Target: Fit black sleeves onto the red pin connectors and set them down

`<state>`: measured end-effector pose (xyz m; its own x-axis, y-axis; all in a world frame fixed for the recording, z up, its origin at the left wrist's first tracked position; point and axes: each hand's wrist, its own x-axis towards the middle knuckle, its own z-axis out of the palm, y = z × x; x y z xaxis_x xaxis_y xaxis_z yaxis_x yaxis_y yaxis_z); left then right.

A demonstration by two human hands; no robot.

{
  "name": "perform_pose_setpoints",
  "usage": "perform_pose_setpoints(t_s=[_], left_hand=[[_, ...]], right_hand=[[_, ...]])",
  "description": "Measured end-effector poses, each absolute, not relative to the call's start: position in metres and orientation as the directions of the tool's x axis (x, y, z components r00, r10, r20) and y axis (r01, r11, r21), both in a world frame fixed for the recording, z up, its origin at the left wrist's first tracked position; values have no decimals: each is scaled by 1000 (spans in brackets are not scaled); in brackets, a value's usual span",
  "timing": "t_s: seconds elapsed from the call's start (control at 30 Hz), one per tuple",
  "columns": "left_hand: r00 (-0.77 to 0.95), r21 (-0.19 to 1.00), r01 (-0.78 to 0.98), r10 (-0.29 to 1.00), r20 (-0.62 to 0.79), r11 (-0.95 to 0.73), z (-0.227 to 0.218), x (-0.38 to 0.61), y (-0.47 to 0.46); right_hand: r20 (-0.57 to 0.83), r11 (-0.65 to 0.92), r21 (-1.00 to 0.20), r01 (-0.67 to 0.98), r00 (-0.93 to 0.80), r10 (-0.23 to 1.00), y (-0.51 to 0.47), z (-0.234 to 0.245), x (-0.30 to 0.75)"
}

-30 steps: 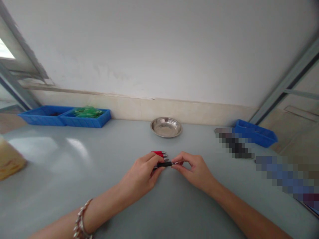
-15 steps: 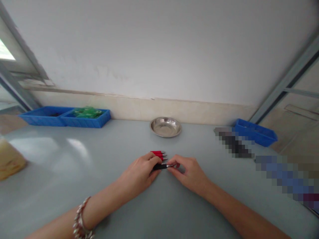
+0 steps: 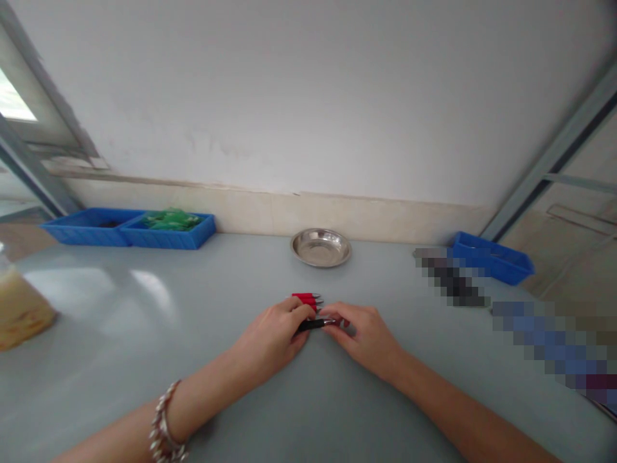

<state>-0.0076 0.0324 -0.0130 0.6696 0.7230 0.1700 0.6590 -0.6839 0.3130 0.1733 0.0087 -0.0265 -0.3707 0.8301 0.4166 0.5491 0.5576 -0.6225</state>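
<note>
A black pen [image 3: 313, 325] with a silver tip lies level between my two hands, low over the grey table. My left hand [image 3: 282, 328] is closed around its black barrel, hiding the rear end. At the silver tip, my right hand [image 3: 361, 328] pinches with thumb and forefinger; whether a separate tip piece is between them is too small to tell. Just beyond my left fingers, several red pens [image 3: 306, 299] lie side by side with silver tips pointing right, partly covered by that hand.
A round metal dish [image 3: 321, 258] stands against the wall. Blue bins [image 3: 164, 240] sit at the back left, one holding green plastic, and another blue bin [image 3: 491, 260] is at the back right. A bag-like container [image 3: 24, 312] is at the left edge; blurred items lie right.
The black pen's silver tip sits slightly further right between my right fingers. Both hands stay nearly in place; the whole view has shifted a little.
</note>
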Motion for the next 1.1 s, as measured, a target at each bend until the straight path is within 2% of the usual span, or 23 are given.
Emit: perform_pose_setpoints(t_s=[0.23,0.43,0.57,0.67,0.8,0.87,1.1], left_hand=[[688,296,634,696,206,-714,-8,-9,32],[679,221,662,698,229,-716,5,-15,36],[634,170,686,696,337,-708,8,-22,47],[592,163,715,712,377,-680,5,-23,60],[509,233,750,765,395,-619,-3,-20,75],[531,280,726,771,352,-628,-8,-18,80],[578,312,697,763,289,-646,-12,-14,80]], right_hand=[[474,599,-557,576,-371,798,7,-24,177],[553,579,-539,611,-261,791,5,-18,184],[593,544,-541,641,-168,788,4,-15,187],[587,542,-541,643,-173,791,4,-15,187],[581,542,-536,647,-183,793,4,-16,185],[583,536,-538,650,-172,794,4,-16,185],[561,532,-545,648,-189,806,4,-18,186]])
